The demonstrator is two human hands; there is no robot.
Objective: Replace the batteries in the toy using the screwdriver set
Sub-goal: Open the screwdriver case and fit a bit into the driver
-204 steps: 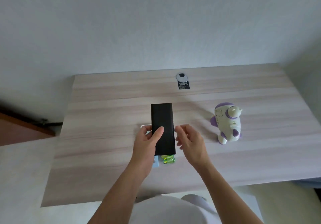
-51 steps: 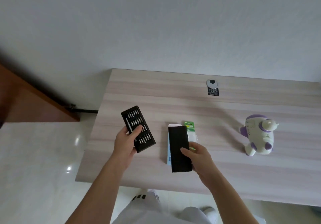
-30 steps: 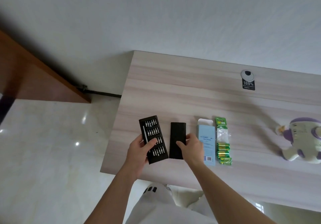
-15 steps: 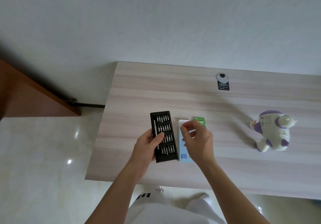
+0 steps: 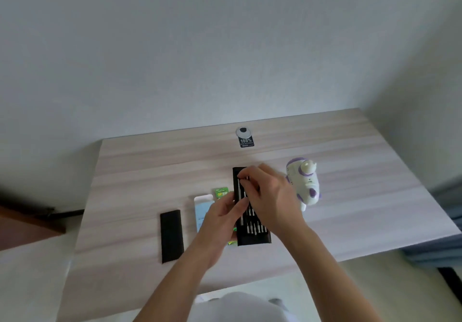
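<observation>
Near the middle of the counter (image 5: 140, 184), the open bit tray (image 5: 253, 238) now lies between the blue box (image 5: 203, 205) and the toy (image 5: 307, 184); 0.5 s ago it sat on the box's other side. The left hand (image 5: 221, 219) holds the tray's left edge, thumb on top. The right hand (image 5: 272, 196) has left the box and reaches over the tray. Its fingers (image 5: 246, 174) are narrow, pinching the far end of the silver driver (image 5: 240, 198) that lies along the tray's left column. I judge the tool is about to be lifted out, so no screw has been touched yet. The toy stands upright just right of the tray, unopened as far as can be seen. The black sleeve (image 5: 172, 236) lies apart, toward the front-left corner. The green battery pack (image 5: 222, 193) is partly under the tray and the left hand. A round sticker (image 5: 244, 137) sits near the back edge. Nothing blocks the reach to the toy.
</observation>
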